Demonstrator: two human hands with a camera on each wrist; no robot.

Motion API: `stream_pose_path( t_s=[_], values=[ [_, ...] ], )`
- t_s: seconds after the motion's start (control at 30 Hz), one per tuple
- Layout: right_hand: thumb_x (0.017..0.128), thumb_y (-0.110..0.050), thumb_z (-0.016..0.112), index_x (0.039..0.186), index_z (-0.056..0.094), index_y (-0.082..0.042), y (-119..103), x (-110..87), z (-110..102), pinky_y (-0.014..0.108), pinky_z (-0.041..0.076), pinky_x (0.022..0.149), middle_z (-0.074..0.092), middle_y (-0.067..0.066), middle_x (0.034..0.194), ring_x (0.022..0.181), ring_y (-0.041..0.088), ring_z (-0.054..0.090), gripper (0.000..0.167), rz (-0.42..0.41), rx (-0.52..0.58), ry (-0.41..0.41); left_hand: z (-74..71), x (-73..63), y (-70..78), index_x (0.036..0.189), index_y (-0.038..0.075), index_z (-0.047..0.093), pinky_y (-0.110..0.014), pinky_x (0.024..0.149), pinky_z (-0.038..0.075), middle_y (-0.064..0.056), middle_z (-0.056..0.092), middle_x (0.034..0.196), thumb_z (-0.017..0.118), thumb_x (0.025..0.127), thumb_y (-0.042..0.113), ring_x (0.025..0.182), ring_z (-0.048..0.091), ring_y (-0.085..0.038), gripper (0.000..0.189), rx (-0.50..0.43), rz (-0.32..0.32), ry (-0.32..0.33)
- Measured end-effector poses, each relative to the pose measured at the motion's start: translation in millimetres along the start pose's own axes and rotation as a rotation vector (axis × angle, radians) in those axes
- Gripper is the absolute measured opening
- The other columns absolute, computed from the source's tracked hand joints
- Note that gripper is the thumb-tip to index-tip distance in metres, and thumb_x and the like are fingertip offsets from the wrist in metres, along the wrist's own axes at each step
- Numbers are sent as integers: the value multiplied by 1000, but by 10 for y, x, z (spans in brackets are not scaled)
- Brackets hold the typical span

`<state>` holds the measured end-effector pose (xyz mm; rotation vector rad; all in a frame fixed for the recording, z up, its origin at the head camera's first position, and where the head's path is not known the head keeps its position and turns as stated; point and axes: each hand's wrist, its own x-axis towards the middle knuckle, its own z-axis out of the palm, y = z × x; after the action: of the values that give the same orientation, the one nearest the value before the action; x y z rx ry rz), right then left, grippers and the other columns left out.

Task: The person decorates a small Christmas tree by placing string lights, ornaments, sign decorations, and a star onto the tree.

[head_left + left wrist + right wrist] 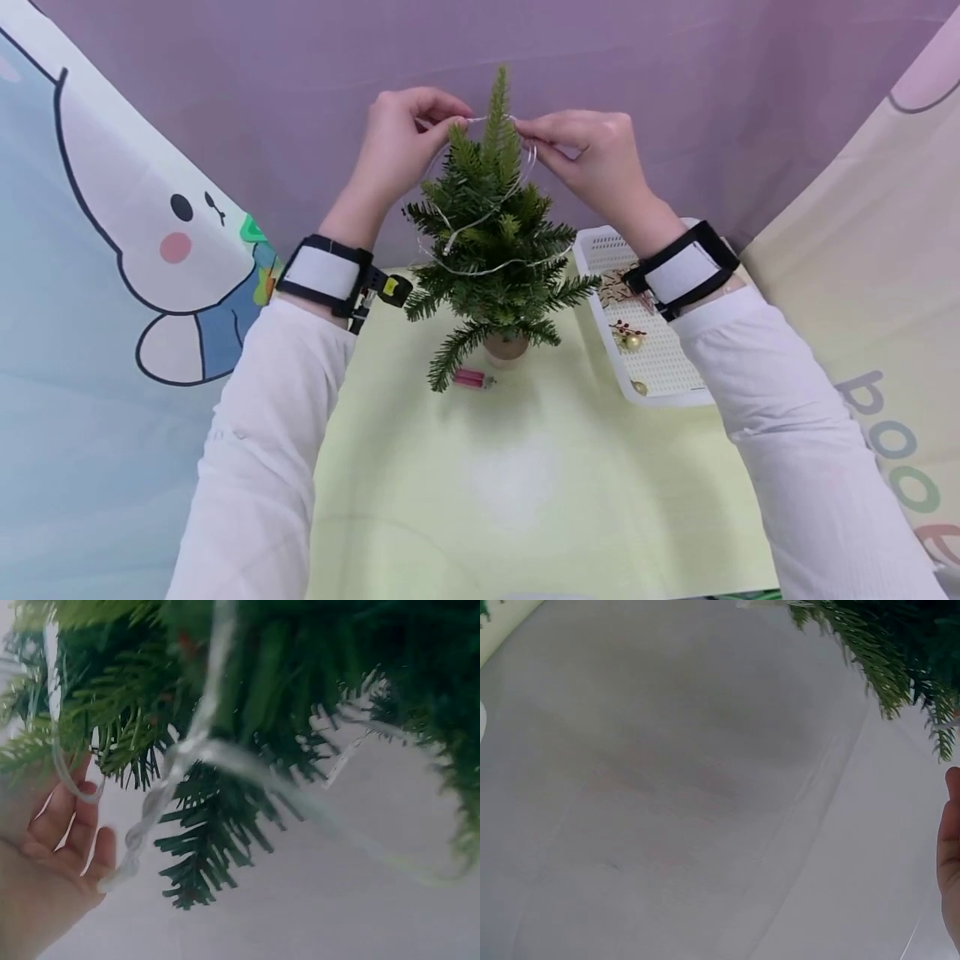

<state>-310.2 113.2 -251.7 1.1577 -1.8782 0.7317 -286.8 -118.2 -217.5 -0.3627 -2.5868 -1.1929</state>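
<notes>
Left hand [405, 137] pinches a wire [474, 272] at eleven o'clock of the tree [510, 302]. Right hand [597, 148] pinches it at one.

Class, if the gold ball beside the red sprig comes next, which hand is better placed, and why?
Probably the right hand: it is right of the tree, like the white basket holding the gold ball; the left hand is on the other side. Both hands pinch the wire, though.
</notes>
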Motion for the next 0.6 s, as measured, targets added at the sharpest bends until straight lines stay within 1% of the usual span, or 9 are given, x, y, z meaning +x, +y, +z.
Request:
stream_pose_path(
  t_s=[0.1, 0.17, 0.23, 0.33, 0.47, 0.53, 0.6],
  values=[
    [86, -10, 69, 99, 73, -5, -1, -29, 24, 27, 55, 76, 72, 11, 97, 87, 23, 69, 15, -17, 14, -28, -4, -83, -1, 105, 15, 71, -18, 74, 47, 2, 69, 97, 61, 92, 18, 79, 58, -7, 16, 71, 25, 55],
    [85, -10, 69, 98, 73, -2, -6, -46, 38, 29, 54, 80, 71, 13, 99, 90, 24, 67, 15, -36, 19, -56, -21, -131, -3, 104, 14, 71, -17, 75, 47, 1, 70, 96, 60, 92, 15, 79, 58, -6, 17, 108, 33, 67],
    [86, -10, 69, 97, 72, 0, -13, -69, 40, 30, 53, 85, 71, 14, 102, 95, 26, 65, 16, -49, 22, -88, -37, -167, -8, 104, 13, 72, -17, 74, 47, 0, 71, 96, 61, 92, 17, 79, 59, -7, 17, 131, 44, 68],
    [86, -9, 67, 98, 71, 2, -26, -104, 31, 33, 50, 92, 69, 16, 105, 100, 28, 61, 17, -61, 27, -131, -56, -205, -20, 106, 12, 71, -17, 71, 47, -1, 71, 99, 62, 91, 23, 79, 59, -10, 20, 134, 32, 45],
    [88, -6, 64, 101, 70, 3, -29, -145, -11, 35, 49, 94, 67, 18, 109, 104, 30, 59, 17, -72, 32, -178, -59, -225, -51, 107, 12, 71, -19, 68, 47, -2, 71, 103, 62, 92, 28, 80, 59, -10, 24, 134, 10, -9],
    [89, -4, 62, 103, 69, 4, -25, -160, -37, 36, 48, 95, 66, 19, 112, 106, 31, 58, 18, -69, 38, -206, -56, -222, -70, 108, 13, 71, -20, 67, 47, -2, 71, 103, 61, 92, 29, 79, 59, -10, 24, 114, -2, -31],
    [90, -1, 59, 107, 68, 4, -18, -177, -61, 36, 48, 95, 64, 20, 116, 109, 31, 57, 19, -56, 53, -241, -54, -218, -89, 109, 13, 71, -21, 69, 48, -3, 71, 103, 60, 93, 28, 81, 60, -10, 25, 64, -19, -50]
  ],
)
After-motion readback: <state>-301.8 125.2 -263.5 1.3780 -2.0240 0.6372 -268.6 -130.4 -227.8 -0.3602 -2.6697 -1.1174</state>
